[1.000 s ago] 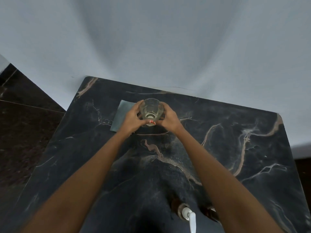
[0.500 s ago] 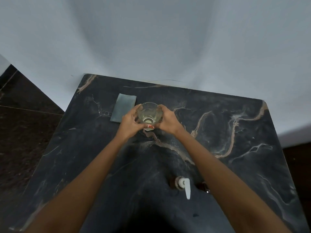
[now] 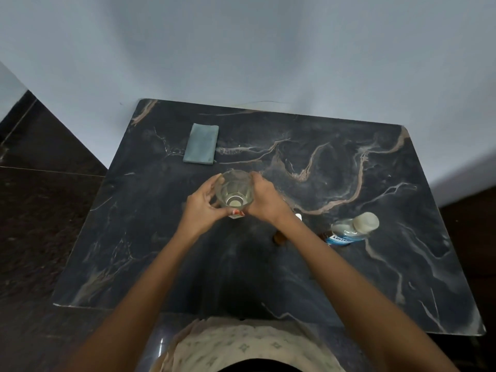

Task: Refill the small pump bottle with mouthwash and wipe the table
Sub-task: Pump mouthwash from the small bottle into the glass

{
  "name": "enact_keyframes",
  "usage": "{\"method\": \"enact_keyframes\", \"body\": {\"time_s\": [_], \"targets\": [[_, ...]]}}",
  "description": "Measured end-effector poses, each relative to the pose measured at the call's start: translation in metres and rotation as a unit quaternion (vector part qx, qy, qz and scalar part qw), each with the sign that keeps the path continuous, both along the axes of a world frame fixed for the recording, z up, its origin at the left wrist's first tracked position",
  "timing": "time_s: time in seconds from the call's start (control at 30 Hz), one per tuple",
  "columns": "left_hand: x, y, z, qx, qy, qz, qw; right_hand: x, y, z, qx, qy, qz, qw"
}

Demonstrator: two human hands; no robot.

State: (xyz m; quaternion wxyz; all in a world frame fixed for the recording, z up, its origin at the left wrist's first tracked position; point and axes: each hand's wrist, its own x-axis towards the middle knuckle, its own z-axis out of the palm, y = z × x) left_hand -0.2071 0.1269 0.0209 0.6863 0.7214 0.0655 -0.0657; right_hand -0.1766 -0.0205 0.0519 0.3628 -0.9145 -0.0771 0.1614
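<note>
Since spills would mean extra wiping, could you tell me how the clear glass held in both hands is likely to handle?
The glass looks rigid and probably breakable, so a knock on the stone table could chip it. Its smooth walls may be slippery; the left hand and right hand both clasp it. It appears nearly empty, so likely light.

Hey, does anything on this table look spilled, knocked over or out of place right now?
No spill shows on the table. The mouthwash bottle near the right forearm looks tilted, though the wide lens may cause that. The cloth lies folded at the back. Both hands hold a clear glass; the small brown bottle is mostly hidden.
</note>
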Motion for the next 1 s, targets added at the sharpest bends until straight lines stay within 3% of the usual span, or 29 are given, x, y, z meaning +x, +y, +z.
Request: {"method": "enact_keyframes", "body": {"time_s": [0.4, 1.0], "targets": [[-0.054, 0.003, -0.032, -0.011, 0.048, -0.052, 0.997, -0.075, -0.001, -0.026, 0.025, 0.033, -0.075, 0.996], [-0.065, -0.001, -0.041, -0.036, 0.06, -0.097, 0.993, -0.097, -0.004, -0.045, 0.089, 0.018, -0.112, 0.99]]}}
